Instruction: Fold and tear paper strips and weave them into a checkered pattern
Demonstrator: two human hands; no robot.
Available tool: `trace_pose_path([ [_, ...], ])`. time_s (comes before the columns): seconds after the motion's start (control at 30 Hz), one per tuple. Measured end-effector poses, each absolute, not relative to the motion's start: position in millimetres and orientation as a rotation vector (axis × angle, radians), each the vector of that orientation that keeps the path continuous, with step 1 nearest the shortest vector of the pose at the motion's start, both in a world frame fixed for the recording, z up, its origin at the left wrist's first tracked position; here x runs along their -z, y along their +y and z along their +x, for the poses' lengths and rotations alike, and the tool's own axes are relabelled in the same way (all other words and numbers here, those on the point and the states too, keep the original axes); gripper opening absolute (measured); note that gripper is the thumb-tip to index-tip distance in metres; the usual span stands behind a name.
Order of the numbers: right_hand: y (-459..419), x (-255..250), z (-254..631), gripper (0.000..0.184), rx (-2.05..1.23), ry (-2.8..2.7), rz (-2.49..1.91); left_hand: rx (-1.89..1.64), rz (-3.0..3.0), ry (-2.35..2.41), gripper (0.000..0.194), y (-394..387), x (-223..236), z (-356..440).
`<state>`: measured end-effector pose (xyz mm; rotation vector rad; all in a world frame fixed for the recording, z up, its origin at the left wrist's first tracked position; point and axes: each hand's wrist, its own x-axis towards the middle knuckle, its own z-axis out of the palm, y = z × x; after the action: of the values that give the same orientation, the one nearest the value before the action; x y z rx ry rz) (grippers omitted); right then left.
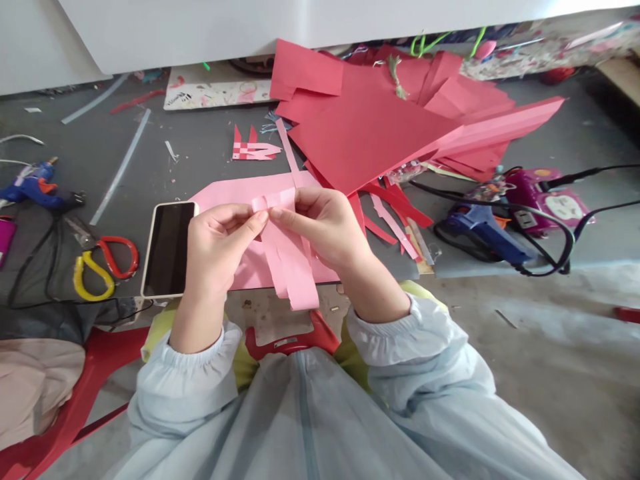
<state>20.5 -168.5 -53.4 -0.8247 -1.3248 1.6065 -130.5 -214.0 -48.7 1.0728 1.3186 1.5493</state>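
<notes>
Both my hands hold a bundle of pink paper strips (293, 267) above a pink paper sheet (235, 193) on the grey floor. My left hand (217, 250) pinches the strips' top end between thumb and forefinger. My right hand (325, 227) is closed on the same top end from the right, fingers curled round it. The strips hang down toward my lap. A small woven red-and-pink piece (254, 150) lies beyond the sheet.
A phone (169, 248) lies left of my hands, with red-and-yellow scissors (103, 265) and a blue glue gun (37, 187) further left. A pile of red paper (380, 120) lies ahead. A second blue glue gun (487, 233) with black cables sits at right.
</notes>
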Motion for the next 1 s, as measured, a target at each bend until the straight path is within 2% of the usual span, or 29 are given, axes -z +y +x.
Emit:
trace_pose_path([
  [0.33, -169.3, 58.6, 15.8, 0.036, -1.568, -1.314, -0.812, -1.546, 1.038, 1.289, 0.022, -214.4, 50.2, -133.2],
  [0.57, -169.4, 64.3, 11.6, 0.030, -1.522, -1.340, -0.826, -1.387, 1.104, 1.322, 0.024, -218.6, 44.8, -146.9],
  [0.8, -170.4, 63.9, 10.9, 0.030, -1.543, -1.423, -0.830, -1.471, 1.126, 1.335, 0.016, -219.1, 48.3, -149.3],
  [1.0, -171.5, 62.8, 5.7, 0.036, -1.509, -1.367, -0.827, -1.594, 1.063, 1.285, 0.019, -216.7, 54.8, -142.6],
])
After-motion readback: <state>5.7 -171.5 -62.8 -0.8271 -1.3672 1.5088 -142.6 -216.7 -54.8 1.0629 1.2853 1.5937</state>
